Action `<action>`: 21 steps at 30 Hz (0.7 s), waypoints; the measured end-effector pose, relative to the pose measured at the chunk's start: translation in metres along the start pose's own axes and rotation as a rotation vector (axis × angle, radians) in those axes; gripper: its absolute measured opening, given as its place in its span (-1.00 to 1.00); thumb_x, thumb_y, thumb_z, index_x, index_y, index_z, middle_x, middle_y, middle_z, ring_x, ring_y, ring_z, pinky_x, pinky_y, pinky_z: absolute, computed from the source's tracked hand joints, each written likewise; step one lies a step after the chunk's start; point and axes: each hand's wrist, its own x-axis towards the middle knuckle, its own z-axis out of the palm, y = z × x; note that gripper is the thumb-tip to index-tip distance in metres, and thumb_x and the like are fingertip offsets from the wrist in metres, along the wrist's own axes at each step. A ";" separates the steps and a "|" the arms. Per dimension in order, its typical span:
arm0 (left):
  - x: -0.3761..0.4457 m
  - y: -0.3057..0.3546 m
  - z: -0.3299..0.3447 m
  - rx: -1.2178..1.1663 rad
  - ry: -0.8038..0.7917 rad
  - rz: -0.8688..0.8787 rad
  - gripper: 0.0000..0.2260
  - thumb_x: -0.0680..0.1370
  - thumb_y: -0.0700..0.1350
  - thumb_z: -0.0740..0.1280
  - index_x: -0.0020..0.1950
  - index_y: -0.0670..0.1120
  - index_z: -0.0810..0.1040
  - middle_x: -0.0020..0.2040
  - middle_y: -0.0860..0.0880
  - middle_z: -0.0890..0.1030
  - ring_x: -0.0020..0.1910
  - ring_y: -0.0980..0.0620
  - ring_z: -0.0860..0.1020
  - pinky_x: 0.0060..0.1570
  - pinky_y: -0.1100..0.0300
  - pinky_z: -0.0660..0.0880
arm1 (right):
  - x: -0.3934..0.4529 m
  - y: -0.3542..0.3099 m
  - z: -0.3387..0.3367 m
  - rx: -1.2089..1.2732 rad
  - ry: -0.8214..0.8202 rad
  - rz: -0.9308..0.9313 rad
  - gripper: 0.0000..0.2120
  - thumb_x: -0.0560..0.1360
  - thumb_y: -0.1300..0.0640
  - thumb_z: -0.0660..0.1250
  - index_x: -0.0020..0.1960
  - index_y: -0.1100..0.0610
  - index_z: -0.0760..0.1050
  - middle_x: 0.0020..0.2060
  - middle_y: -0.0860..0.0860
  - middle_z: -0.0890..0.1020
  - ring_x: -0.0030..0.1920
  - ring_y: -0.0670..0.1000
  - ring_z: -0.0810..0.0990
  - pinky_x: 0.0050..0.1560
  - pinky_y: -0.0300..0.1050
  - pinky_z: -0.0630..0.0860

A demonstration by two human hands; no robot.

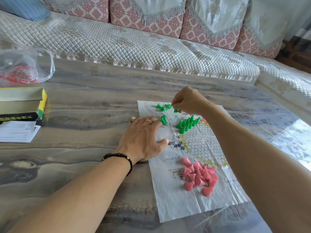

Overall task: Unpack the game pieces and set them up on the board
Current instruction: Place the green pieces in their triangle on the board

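Note:
A thin white paper board point(193, 204) printed with circles lies on the table. Several green pieces point(187, 123) stand in a cluster on the board's upper part. Loose green pieces point(161, 107) lie at its top edge, and two more point(163, 119) sit by my left fingertips. A heap of pink pieces point(200, 175) lies on the board lower down. My right hand point(188, 102) pinches a green piece point(175, 111) above the top edge. Flat on the board's left edge rests my left hand point(143, 139), fingers spread.
An open yellow-edged game box point(25, 104) and a paper sheet point(18, 132) lie at the left. A clear plastic bag with red pieces point(21, 68) sits behind them. A small white die point(133, 118) lies near my left hand. A quilted sofa point(134, 44) borders the table's far side.

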 end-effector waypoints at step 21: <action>0.000 -0.001 0.000 -0.007 -0.004 -0.014 -0.43 0.53 0.24 0.16 0.45 -0.02 0.30 0.47 -0.03 0.31 0.45 0.01 0.22 0.45 0.09 0.05 | -0.001 0.033 -0.006 -0.218 -0.047 0.058 -0.91 0.41 0.32 0.43 -0.15 0.17 0.67 -0.25 0.00 0.69 -0.27 -0.08 0.65 -0.22 -0.19 0.61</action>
